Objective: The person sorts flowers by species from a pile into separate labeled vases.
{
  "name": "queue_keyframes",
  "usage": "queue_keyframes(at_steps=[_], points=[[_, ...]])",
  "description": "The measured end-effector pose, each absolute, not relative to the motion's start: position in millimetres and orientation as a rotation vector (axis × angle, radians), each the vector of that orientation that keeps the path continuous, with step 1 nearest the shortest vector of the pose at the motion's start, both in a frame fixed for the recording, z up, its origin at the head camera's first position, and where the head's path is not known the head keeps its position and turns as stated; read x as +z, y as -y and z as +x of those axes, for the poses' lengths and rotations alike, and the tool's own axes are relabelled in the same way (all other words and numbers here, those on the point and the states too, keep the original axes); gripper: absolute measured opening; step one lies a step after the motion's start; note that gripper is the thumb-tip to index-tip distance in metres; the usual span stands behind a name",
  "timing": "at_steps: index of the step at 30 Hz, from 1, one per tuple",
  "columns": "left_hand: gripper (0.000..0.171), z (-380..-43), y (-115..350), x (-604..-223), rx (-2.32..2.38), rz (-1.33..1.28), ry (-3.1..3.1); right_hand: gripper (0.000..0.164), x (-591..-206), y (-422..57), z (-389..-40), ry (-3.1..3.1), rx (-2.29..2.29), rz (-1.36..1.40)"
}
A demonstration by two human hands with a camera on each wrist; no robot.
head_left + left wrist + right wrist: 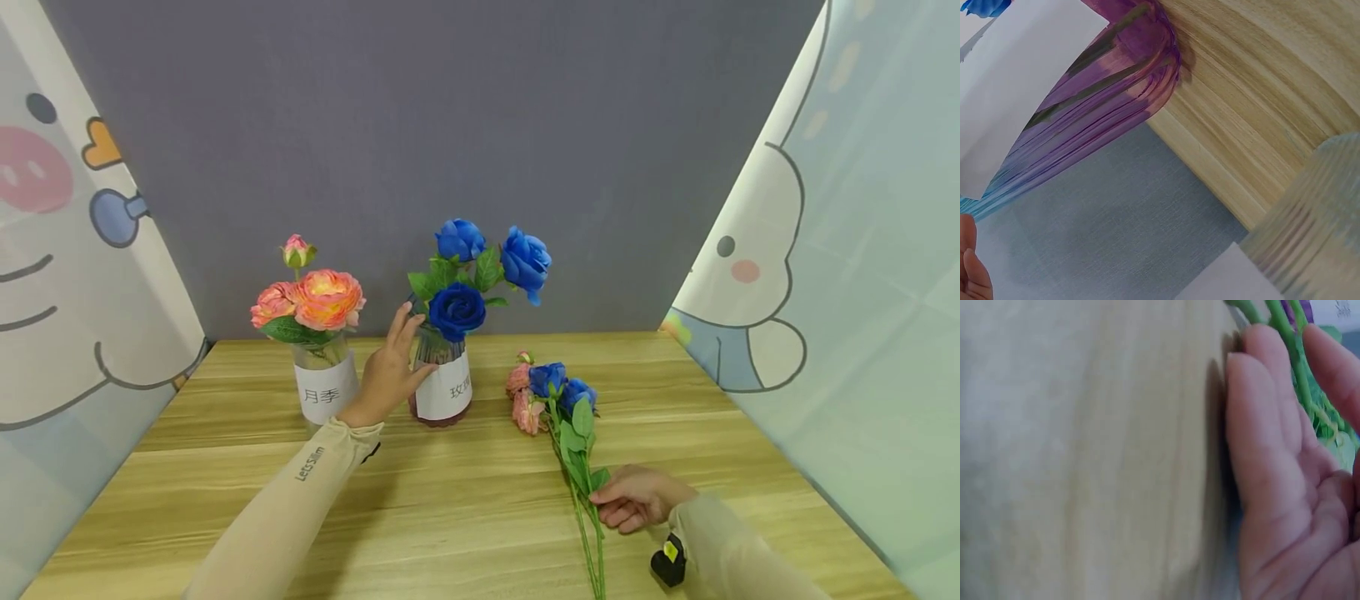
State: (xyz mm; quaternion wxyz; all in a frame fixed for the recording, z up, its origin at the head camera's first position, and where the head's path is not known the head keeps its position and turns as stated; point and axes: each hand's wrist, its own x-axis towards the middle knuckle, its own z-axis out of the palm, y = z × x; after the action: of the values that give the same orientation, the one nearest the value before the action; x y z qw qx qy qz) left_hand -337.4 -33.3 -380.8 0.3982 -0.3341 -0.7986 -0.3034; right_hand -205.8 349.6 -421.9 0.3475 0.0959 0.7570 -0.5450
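Note:
My left hand (390, 367) is at the left side of a ribbed glass vase (442, 417), thumb against its white label and other fingers extended near the rim. Three blue roses (457, 312) stand in that vase. In the left wrist view its purple base (1154, 81) shows, with my fingertips (972, 269) in the lower corner. On the table, two blue roses (579, 393) lie beside pink flowers (527, 410). My right hand (637, 498) pinches a lying blue rose by its green stem (1294, 356) between thumb and fingertips; the remaining fingers are bent below.
Left of my left hand stands another glass vase (327, 392) with a white label, holding orange-pink flowers (330, 300). A grey panel (480, 150) rises behind the wooden table (450, 533). Cartoon-printed sheets (847, 333) border both sides.

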Motion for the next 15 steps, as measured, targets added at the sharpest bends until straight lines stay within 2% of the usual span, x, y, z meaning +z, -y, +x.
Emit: queue_keyframes(at_steps=[5,10,15], points=[[0.082,-336.7,34.3,-381.0,-0.774,-0.833,2.033,0.017,-424.6,-341.8,-203.5,-1.992,-1.429,0.240],[0.081,-336.1,34.4,-379.5,-0.794,-0.822,2.026,0.003,-424.5,-334.2,-203.5,-2.036,-1.506,0.267],[0.080,-335.1,32.8,-378.6,-0.789,-0.831,2.027,0.008,-423.8,-333.7,-202.5,-2.016,-1.624,0.293]])
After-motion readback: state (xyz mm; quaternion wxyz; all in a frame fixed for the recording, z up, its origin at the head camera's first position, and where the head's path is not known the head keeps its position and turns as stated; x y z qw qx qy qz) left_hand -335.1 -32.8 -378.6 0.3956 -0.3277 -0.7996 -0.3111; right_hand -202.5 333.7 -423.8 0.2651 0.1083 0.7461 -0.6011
